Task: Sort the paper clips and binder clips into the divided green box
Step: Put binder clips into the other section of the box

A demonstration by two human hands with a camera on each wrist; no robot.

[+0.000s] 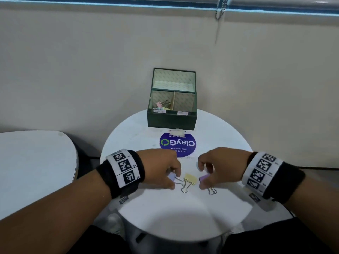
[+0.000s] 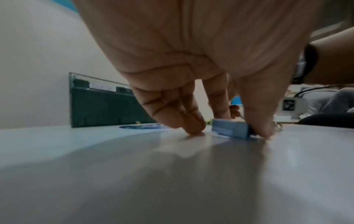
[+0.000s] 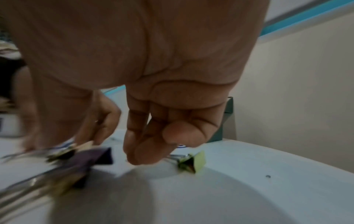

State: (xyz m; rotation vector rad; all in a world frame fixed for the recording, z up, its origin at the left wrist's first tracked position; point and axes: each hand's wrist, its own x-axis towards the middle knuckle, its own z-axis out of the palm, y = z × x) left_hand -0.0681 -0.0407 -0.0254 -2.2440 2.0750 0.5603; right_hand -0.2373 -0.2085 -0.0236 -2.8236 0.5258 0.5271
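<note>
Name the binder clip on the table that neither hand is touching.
The yellow binder clip, lying free between the blue one at the left hand and the purple one at the right hand.

round white table (image 1: 211,208), green box (image 1: 172,119), binder clips (image 1: 190,179)

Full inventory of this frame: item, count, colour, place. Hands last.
green box: 1, dark green, lid open, far edge of the table; left compartment holds a few clips, right looks empty
yellow binder clip: 1, pale yellow, on the table between the hands
blue binder clip: 1, light blue, on the table at the left fingertips
purple binder clip: 1, purple, under the right fingers
sticker: 1, blue, round, in front of the box
round table: 1, white
second table: 1, white, at left
left hand: pinches the blue clip
right hand: fingers curled at the purple clip, grip unclear
</note>
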